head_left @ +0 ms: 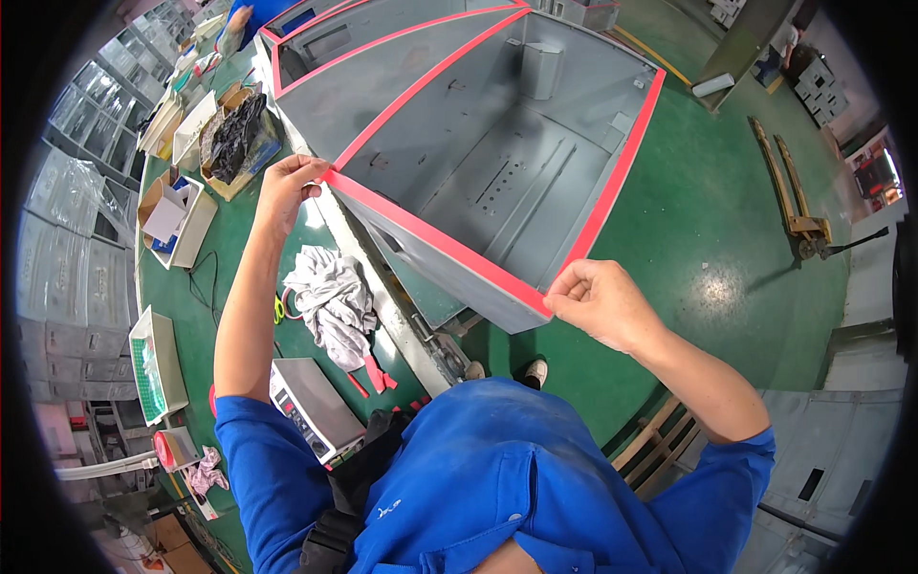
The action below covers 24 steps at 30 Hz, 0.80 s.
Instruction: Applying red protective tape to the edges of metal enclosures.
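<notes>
A large open grey metal cabinet shell (516, 163) lies on its side in front of me, its rim lined with red tape (440, 241). My left hand (287, 187) pinches the tape at the near left corner of the rim. At the near right corner, my right hand (598, 301) pinches the same strip's other end. The red strip runs straight along the near edge between both hands. A second grey shell with red-taped edges (344, 38) lies behind the first.
A green workbench (215, 277) on my left holds a crumpled grey rag (330, 301), a small grey device (311, 402), open cardboard boxes (177, 215) and a tape roll (167, 448). A yellow pallet jack (794, 196) stands on the green floor at right. A wooden pallet (660, 440) lies near my feet.
</notes>
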Available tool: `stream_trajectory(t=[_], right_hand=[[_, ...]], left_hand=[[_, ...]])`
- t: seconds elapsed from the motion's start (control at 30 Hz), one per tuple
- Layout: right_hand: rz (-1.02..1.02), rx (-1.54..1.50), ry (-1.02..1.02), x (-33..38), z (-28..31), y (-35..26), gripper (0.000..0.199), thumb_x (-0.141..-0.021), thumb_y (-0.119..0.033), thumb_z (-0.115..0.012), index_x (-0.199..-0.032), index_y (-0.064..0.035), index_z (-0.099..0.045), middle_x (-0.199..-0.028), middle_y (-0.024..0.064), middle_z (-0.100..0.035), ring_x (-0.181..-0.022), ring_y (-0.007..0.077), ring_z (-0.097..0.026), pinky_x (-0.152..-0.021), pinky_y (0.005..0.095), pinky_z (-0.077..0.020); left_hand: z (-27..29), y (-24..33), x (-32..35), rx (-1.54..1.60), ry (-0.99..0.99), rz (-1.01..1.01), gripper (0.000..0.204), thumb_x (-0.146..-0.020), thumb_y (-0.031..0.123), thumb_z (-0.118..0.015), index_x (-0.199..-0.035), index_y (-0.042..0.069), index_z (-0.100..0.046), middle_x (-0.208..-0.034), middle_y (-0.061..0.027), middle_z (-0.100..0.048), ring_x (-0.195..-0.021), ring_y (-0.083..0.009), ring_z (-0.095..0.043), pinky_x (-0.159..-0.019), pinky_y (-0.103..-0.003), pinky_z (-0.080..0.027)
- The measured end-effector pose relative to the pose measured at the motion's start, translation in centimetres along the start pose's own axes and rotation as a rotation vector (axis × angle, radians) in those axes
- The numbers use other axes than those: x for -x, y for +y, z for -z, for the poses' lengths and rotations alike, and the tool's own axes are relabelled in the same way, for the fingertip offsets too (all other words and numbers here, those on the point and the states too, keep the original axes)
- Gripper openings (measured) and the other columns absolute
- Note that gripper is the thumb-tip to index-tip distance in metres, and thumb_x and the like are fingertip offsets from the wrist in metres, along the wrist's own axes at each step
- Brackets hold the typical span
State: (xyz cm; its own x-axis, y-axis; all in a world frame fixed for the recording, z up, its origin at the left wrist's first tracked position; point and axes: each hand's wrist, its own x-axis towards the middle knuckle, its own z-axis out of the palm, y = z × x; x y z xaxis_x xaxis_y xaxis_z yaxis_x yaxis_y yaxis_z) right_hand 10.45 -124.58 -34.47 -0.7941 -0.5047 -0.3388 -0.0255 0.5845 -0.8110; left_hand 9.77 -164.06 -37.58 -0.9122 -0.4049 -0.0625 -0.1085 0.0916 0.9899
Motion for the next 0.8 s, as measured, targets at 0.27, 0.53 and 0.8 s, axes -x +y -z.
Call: stream_trajectory(t=[0.27, 0.53, 0.8], right_hand=[[-0.003, -0.015, -0.010, -0.14, -0.03, 0.30, 0.014, -0.072, -0.011, -0.060, -0.077, 0.0022, -0.059, -0.062, 0.0063, -0.061, -0.057, 0.0106, -0.058, -0.055, 0.0242, -0.0456], [0.019, -0.044, 0.000, -0.24, -0.23, 0.62, 0.012, -0.074, -0.011, -0.063, -0.073, 0.0003, -0.059, -0.061, 0.0002, -0.055, -0.054, 0.0043, -0.050, -0.048, 0.0202, -0.0408], [0.041, -0.019, 0.018, 0.00, -0.22, 0.39, 0.013, -0.074, -0.012, -0.064, -0.074, 0.0002, -0.059, -0.061, 0.0007, -0.056, -0.055, 0.0048, -0.051, -0.049, 0.0208, -0.0420]], left_hand=[[-0.07, 0.12, 0.06, -0.009, 0.007, 0.011, 0.007, -0.075, 0.007, -0.061, -0.078, 0.001, -0.061, -0.075, -0.0034, -0.060, -0.064, -0.0068, -0.051, -0.057, -0.019, -0.041], [0.11, -0.20, -0.16, -0.014, -0.002, 0.008, 0.008, -0.076, 0.009, -0.061, -0.078, 0.001, -0.061, -0.075, -0.0031, -0.060, -0.063, -0.0067, -0.051, -0.056, -0.019, -0.040], [0.01, -0.05, -0.09, -0.013, -0.007, 0.013, 0.008, -0.075, 0.008, -0.062, -0.078, 0.001, -0.061, -0.072, -0.0018, -0.058, -0.061, -0.0061, -0.049, -0.055, -0.018, -0.040]])
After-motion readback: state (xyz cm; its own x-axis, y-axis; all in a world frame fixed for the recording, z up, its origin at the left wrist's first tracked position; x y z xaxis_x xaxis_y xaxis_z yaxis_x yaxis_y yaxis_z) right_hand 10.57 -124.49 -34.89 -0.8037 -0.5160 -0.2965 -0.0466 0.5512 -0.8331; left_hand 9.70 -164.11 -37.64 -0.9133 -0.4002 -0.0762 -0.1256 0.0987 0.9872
